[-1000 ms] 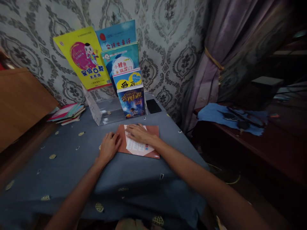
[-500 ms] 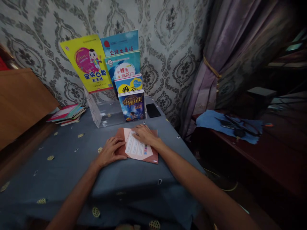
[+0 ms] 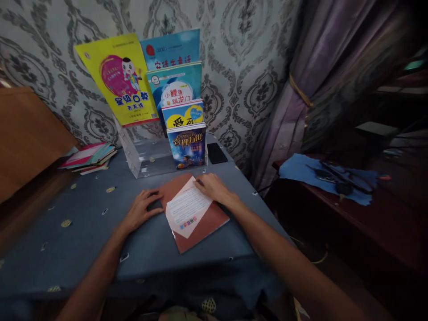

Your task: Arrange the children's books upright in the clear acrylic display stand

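A thin book (image 3: 200, 226) with a brown cover and a pale printed panel lies flat and turned at an angle on the cloth. My left hand (image 3: 143, 209) is open at its left edge, thumb and fingers apart, the tips touching the book. At the upper right edge, the bent fingers of my right hand (image 3: 214, 187) close on the book; the fingertips are partly hidden. Behind it stands a clear acrylic book rack (image 3: 130, 154) holding several books, with a dark blue book (image 3: 187, 147) in front and a yellow workbook (image 3: 118, 84) at the left.
A black phone (image 3: 216, 153) lies right of the rack. Several stacked booklets (image 3: 90, 157) lie at the left by a brown wooden panel (image 3: 31, 138). A patterned blue-grey tablecloth (image 3: 83, 240) covers the table. To the right, a blue cloth (image 3: 301, 171) rests on a dark red surface.
The brown book has turned on the table, its near corner now closer to me. My left hand has shifted slightly left, and my right hand stays at the book's far edge. The view has shifted slightly.
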The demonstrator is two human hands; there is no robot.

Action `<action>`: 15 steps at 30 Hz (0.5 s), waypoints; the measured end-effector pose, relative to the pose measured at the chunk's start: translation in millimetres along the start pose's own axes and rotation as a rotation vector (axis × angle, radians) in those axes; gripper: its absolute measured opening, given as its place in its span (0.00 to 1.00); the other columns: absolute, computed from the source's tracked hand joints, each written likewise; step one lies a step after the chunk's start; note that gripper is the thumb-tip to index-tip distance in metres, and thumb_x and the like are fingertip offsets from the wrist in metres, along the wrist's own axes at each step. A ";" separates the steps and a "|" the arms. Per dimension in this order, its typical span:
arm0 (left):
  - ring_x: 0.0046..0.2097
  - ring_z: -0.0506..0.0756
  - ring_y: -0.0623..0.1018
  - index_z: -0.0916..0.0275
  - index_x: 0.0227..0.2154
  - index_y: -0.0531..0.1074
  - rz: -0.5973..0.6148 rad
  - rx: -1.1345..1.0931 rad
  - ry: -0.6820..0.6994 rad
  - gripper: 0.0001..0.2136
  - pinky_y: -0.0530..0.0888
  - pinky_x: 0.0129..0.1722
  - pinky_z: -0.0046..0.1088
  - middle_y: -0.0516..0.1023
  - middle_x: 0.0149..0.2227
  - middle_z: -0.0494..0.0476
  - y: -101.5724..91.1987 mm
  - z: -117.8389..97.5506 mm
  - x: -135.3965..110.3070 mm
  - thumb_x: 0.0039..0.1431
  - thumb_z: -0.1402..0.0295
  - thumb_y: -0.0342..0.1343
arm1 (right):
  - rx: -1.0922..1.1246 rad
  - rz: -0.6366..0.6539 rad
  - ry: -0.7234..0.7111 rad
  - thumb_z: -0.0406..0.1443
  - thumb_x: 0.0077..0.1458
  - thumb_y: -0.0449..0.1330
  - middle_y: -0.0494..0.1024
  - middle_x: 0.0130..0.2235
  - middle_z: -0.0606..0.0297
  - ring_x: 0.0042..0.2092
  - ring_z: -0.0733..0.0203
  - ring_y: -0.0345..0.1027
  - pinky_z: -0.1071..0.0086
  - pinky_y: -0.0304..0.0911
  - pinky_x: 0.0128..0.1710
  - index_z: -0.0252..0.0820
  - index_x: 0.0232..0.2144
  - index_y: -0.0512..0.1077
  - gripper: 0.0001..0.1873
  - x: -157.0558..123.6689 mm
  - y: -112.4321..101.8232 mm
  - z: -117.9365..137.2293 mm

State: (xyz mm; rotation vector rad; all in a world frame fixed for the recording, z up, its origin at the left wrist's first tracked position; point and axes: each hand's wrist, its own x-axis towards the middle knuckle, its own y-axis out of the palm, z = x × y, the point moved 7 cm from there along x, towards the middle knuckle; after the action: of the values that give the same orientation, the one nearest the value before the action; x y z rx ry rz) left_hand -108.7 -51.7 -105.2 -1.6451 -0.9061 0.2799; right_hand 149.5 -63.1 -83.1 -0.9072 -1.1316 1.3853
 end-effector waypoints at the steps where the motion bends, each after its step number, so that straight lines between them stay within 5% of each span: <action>1: 0.59 0.62 0.73 0.56 0.55 0.75 0.009 -0.011 -0.024 0.19 0.71 0.60 0.48 0.74 0.59 0.62 -0.7 1.3 1.0 0.68 0.54 0.53 | 0.020 0.002 -0.015 0.38 0.69 0.52 0.84 0.41 0.53 0.44 0.52 0.77 0.68 0.59 0.38 0.39 0.42 0.79 0.16 0.0 0.6 2.3; 11: 0.57 0.61 0.77 0.62 0.52 0.76 -0.063 0.046 -0.119 0.18 0.75 0.56 0.41 0.77 0.56 0.63 2.2 1.3 26.8 0.69 0.62 0.47 | 0.203 -0.014 -0.084 0.33 0.66 0.54 0.84 0.37 0.56 0.38 0.57 0.77 0.69 0.57 0.35 0.39 0.37 0.79 0.13 -3.0 13.4 22.0; 15: 0.50 0.61 0.78 0.62 0.48 0.77 -0.065 0.175 -0.127 0.15 0.76 0.51 0.41 0.78 0.48 0.64 1.4 -5.9 38.9 0.69 0.64 0.47 | 0.193 -0.004 -0.067 0.33 0.66 0.54 0.84 0.37 0.58 0.38 0.57 0.77 0.69 0.57 0.35 0.40 0.37 0.79 0.13 -2.9 12.1 21.1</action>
State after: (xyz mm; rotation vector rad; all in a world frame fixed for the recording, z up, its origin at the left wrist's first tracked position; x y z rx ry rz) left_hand -78.4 -29.3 -93.8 -1.4466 -1.0001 0.4107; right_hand 126.6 -68.6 -89.5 -0.7243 -1.0283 1.5034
